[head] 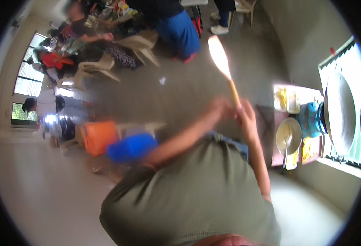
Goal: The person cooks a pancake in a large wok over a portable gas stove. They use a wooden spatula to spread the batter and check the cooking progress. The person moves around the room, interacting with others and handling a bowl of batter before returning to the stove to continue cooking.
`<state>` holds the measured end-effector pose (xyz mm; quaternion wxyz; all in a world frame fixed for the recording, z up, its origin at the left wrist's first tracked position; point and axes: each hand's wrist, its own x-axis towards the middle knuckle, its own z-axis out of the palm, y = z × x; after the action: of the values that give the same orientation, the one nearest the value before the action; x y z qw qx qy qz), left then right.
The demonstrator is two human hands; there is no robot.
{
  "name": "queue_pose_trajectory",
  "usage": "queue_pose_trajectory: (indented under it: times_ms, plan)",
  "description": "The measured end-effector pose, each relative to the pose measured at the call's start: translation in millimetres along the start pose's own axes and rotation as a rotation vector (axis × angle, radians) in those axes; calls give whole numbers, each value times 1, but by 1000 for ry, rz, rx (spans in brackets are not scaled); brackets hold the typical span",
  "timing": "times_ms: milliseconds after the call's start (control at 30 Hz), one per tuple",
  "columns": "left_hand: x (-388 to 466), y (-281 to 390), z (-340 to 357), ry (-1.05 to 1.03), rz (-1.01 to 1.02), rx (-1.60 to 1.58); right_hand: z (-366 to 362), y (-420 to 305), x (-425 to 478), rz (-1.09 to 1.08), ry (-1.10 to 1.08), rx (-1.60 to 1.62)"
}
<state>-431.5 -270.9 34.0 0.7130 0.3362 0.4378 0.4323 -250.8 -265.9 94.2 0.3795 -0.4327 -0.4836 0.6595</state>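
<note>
My right hand (245, 116) grips the wooden handle of a pale, long-bladed spatula or paddle (220, 58), its blade pointing up and away from me. Close beside the handle is my left hand (223, 107), too blurred to show whether its fingers touch the handle. Off to the right, a metal mixing bowl (296, 136) with a whisk (286, 143) in it stands on a low table. Past it a large metal pan (340, 113) sits on a burner above a blue gas cylinder (310, 119).
Trays with yellow pieces (309, 150) lie around the cylinder, by the window. At left are an orange container (100, 137) and a blue container (132, 147). A person in blue shorts (180, 33) stands ahead; other people and plastic chairs (99, 64) are at upper left.
</note>
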Motion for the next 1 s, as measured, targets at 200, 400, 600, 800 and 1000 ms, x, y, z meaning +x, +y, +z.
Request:
queue_pose_trajectory:
  times_ms: [200,400,600,800,1000]
  plan:
    - [-23,30,-58,59,18,27,63,-5,33,55,-63,43]
    - [-32,37,-96,63,26,53,97,3,48,71,-76,42]
    - [-27,32,-106,71,-37,18,103,7,47,61,-58,38]
    - [-22,32,-88,-22,13,18,90,9,34,69,-9,36]
    - [-13,25,-36,-25,-38,49,44,2,9,56,9,82]
